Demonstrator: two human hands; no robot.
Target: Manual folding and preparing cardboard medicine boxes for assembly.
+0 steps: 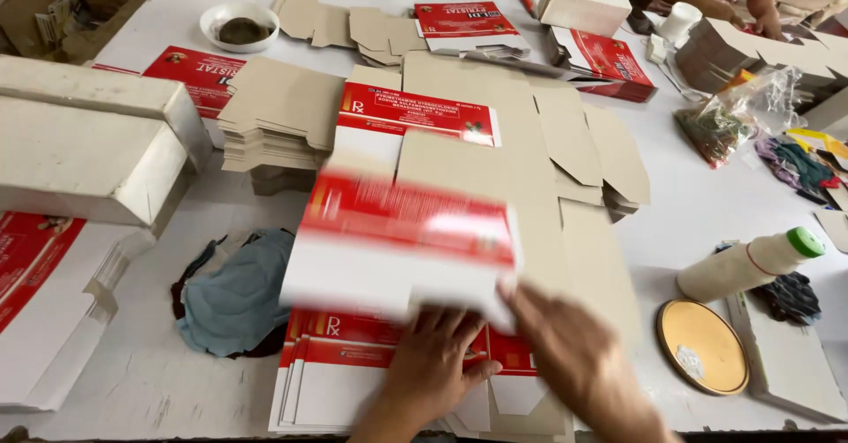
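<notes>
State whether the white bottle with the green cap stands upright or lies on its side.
On its side: the bottle lies lengthwise on the table, cap pointing right.
</notes>
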